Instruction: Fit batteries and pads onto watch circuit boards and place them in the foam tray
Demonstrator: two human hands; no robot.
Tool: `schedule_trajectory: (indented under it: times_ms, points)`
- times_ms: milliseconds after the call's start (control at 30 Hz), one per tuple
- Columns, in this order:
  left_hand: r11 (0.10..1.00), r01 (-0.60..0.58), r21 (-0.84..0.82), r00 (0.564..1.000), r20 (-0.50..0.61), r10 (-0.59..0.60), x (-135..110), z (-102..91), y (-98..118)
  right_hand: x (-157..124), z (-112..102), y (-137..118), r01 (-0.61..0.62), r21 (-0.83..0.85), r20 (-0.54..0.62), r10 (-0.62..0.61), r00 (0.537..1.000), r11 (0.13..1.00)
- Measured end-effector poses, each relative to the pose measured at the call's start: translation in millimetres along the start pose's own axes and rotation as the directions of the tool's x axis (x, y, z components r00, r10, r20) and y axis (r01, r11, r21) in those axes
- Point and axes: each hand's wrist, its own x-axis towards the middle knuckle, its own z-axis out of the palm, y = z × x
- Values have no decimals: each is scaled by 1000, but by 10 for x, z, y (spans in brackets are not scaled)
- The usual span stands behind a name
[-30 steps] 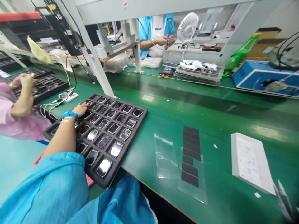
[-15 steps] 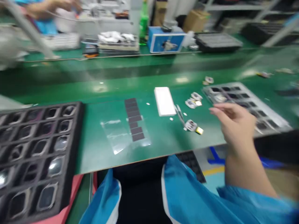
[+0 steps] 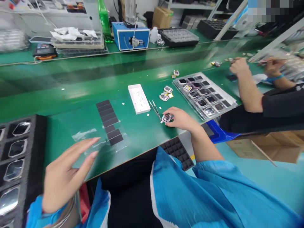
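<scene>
My right hand (image 3: pixel 184 119) has thumb and fingers closed around the edges of a small watch-like electronic module (image 3: pixel 166 118) at the table's front. Beside that module lie steel tweezers (image 3: pixel 156 110), points toward me, and tiny white squares. My left hand (image 3: pixel 67 174) is in the air at the lower left, thumb and fingers apart with nothing between them. It is nearest a clear plastic sheet (image 3: pixel 122 147) bearing black rectangular pieces (image 3: pixel 109 118). A shallow white box (image 3: pixel 142 110) with tiny specks inside sits mid-table. Further modules (image 3: pixel 168 89) lie behind my right hand.
At left stands a black foam tray (image 3: pixel 39 148) of framed watch faces. A clear plastic tray (image 3: pixel 228 98) holding more faces is at right. Another person's hand (image 3: pixel 239 66) and forearm are beyond it. A shelf at the back carries a blue device (image 3: pixel 118 38) and a green bottle (image 3: pixel 103 22).
My right hand has come from the clear tray to the module and closed on it. My left hand has entered at lower left. The view has swung right, revealing the other person's arms.
</scene>
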Motion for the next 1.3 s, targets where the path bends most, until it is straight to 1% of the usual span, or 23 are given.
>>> schedule_trajectory:
  times_ms: [67,100,167,200,233,300,367,433,467,500,533,567,633,667,700,733,800,900,967,1033,1100,1200,1300]
  points:
    - [998,-17,-54,996,88,21,171,184,49,-14,-65,-46,43,34,-94,-40,995,999]
    - [994,15,-111,991,136,0,255,265,75,-14,-93,-110,86,68,-153,-74,985,994]
    - [945,164,-282,967,235,-98,419,416,125,25,-131,-326,220,149,-243,-180,953,964]
    - [890,255,-377,943,299,-144,500,490,142,69,-139,-469,303,184,-260,-251,932,935]
    - [811,340,-476,916,364,-171,580,563,148,130,-138,-627,387,210,-261,-330,907,898]
    - [616,460,-640,867,474,-156,725,698,116,299,-110,-953,542,253,-221,-498,839,801]
    - [406,514,-755,848,519,-109,828,791,18,505,-47,-1241,651,306,-168,-634,755,695]
    - [233,532,-814,846,520,-115,873,815,-115,707,48,-1453,711,354,-148,-714,684,608]
    - [170,530,-831,848,511,-145,876,802,-182,793,106,-1525,725,366,-155,-730,665,583]
    - [125,522,-844,848,498,-183,869,778,-243,863,170,-1577,730,373,-181,-726,663,573]
    - [95,506,-857,849,476,-229,857,749,-294,917,240,-1611,723,381,-227,-699,678,577]
    - [79,484,-872,851,447,-277,842,719,-333,952,313,-1631,704,394,-287,-648,705,591]
    - [84,437,-896,854,383,-352,815,678,-375,976,464,-1645,652,430,-408,-509,758,625]
    - [102,414,-905,857,350,-378,803,671,-380,970,536,-1647,636,442,-454,-454,767,633]
    - [131,390,-912,864,313,-394,792,673,-377,956,600,-1650,633,442,-487,-423,764,636]
    - [172,363,-916,874,270,-404,781,682,-370,938,656,-1654,643,424,-511,-418,752,638]
    - [280,300,-912,899,172,-404,756,711,-356,903,733,-1669,673,362,-538,-445,716,645]
    - [441,214,-872,933,49,-357,703,751,-364,864,773,-1686,701,263,-564,-484,669,662]
    - [513,172,-841,947,-3,-322,668,763,-381,846,771,-1688,714,204,-586,-501,637,669]
    - [563,139,-815,952,-46,-302,645,766,-391,830,765,-1683,723,160,-603,-514,610,672]
    - [594,113,-796,955,-78,-286,636,767,-386,818,765,-1677,721,144,-592,-525,612,677]
    - [617,96,-781,956,-99,-275,637,776,-364,810,774,-1674,703,155,-570,-519,638,694]
    - [628,105,-771,950,-108,-292,638,799,-352,816,780,-1672,681,191,-552,-497,670,707]
